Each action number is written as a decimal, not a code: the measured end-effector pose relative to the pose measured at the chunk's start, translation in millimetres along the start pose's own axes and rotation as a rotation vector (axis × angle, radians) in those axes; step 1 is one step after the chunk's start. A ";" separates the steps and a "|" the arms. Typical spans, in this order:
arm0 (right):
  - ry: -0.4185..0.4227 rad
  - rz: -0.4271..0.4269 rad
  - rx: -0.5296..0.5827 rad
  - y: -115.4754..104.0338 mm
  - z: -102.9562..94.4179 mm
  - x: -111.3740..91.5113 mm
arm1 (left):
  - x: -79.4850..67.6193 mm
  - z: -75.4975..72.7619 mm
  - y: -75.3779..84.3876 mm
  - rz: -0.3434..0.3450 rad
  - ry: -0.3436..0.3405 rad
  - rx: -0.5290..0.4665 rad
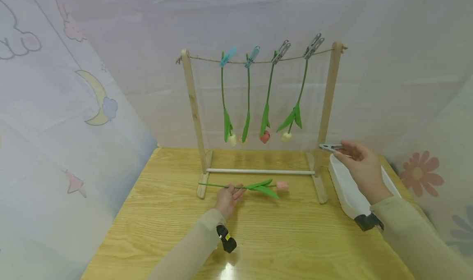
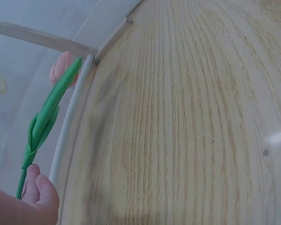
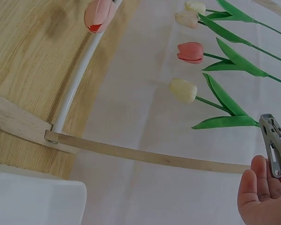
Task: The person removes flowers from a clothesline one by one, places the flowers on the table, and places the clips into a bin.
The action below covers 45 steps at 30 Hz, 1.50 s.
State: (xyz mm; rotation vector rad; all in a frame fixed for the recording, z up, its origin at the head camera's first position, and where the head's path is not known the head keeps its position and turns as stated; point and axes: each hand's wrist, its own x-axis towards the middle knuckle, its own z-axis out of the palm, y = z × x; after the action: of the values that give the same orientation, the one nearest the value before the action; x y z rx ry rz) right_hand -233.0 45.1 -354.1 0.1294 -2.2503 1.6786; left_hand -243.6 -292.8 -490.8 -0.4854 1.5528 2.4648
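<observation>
In the head view, a pale, faintly creased backdrop [image 1: 258, 9] stands behind the table at twelve o'clock. The left wall sheet [image 1: 33, 148], at nine o'clock, bears a yellow moon [image 1: 97, 92] with a small blue cloud [image 1: 110, 108]. Between three and four o'clock, a pink printed flower [image 1: 428, 169] is seen. The yellowish wood-grain table [image 1: 288, 243] shows a bright light reflection [image 1: 227, 271] at six o'clock.

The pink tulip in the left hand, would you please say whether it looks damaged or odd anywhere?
The pink tulip has one oddity: the right wrist view shows a small red patch on its otherwise pale pink blossom. I can't tell whether that is damage or colouring.
</observation>
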 end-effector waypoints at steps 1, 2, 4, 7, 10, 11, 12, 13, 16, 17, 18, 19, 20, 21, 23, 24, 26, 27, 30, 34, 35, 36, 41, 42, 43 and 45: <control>0.001 0.004 -0.003 1.0 -0.8 -0.5 | 0.6 0.7 -0.6 -0.001 -0.004 -0.006; 0.004 0.012 0.000 1.9 -1.6 -0.9 | 1.3 1.4 -1.4 -0.001 -0.009 -0.012; 0.008 0.023 -0.004 4.0 -3.0 -1.5 | 2.5 3.1 -2.5 -0.003 -0.011 -0.031; 0.009 0.038 -0.002 6.8 -5.5 -2.2 | 3.7 5.6 -3.6 -0.009 -0.007 -0.045; 0.013 0.036 0.002 9.5 -7.7 -2.5 | 5.4 6.8 -4.8 -0.013 -0.012 -0.055; 0.013 0.033 -0.002 10.5 -8.4 -2.6 | 6.0 7.1 -5.2 -0.016 -0.012 -0.059; 0.015 0.030 -0.001 11.5 -9.1 -2.7 | 6.5 7.2 -5.8 -0.017 -0.015 -0.060; 0.018 0.029 -0.004 12.6 -9.9 -3.0 | 7.5 7.4 -6.4 -0.022 -0.014 -0.065; 0.018 0.038 -0.005 15.9 -12.8 -4.6 | 9.3 7.8 -8.5 -0.031 -0.015 -0.074; 0.019 0.044 0.003 17.1 -13.6 -5.1 | 9.7 8.0 -9.0 -0.037 -0.013 -0.079; 0.020 0.048 0.011 18.3 -14.4 -5.7 | 10.0 8.2 -9.5 -0.039 -0.016 -0.082; 0.019 0.052 0.014 19.4 -15.3 -6.4 | 10.3 8.3 -10.2 -0.044 -0.017 -0.085; 0.017 0.054 0.022 20.5 -16.0 -7.1 | 10.4 8.7 -10.5 -0.047 -0.017 -0.085; 0.017 0.054 0.036 21.6 -16.7 -7.6 | 10.6 9.1 -11.1 -0.050 -0.015 -0.084; 0.017 0.054 0.045 23.7 -18.0 -8.6 | 11.6 9.5 -12.9 -0.051 -0.011 -0.075; 0.018 0.056 0.043 24.7 -18.8 -9.1 | 12.7 9.5 -14.2 -0.051 -0.005 -0.067; 0.025 0.065 0.031 26.8 -20.7 -9.8 | 17.3 7.5 -19.4 -0.047 0.004 -0.060; 0.033 0.073 0.021 27.8 -21.8 -10.2 | 20.2 6.1 -22.4 -0.044 0.006 -0.056; 0.054 0.103 -0.002 31.9 -25.7 -11.2 | 30.4 -0.8 -33.0 -0.024 -0.026 -0.074; 0.061 0.128 0.077 40.3 -30.9 -12.3 | 30.9 0.9 -33.8 -0.033 -0.021 -0.067; 0.060 0.132 0.119 42.6 -32.1 -12.6 | 29.0 2.9 -32.1 -0.041 -0.012 -0.064; 0.060 0.136 0.160 45.1 -33.4 -12.8 | 23.8 7.3 -28.2 -0.054 0.011 -0.047; 0.087 0.149 0.198 54.1 -39.0 -14.8 | 15.1 12.8 -20.4 -0.076 -0.012 -0.059; 0.094 0.153 0.167 55.4 -40.2 -15.2 | 15.3 12.8 -20.4 -0.078 -0.021 -0.062; 0.102 0.159 0.153 56.4 -41.4 -15.6 | 15.6 12.9 -20.2 -0.085 -0.022 -0.064; 0.115 0.174 0.125 58.6 -43.7 -16.2 | 16.6 13.2 -21.0 -0.088 -0.019 -0.059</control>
State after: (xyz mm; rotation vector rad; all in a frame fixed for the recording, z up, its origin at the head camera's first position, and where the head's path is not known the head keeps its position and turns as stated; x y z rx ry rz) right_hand -224.2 102.1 -401.9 -0.1346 -2.1246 1.8652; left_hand -254.5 -272.1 -509.3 -0.5265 1.4235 2.4468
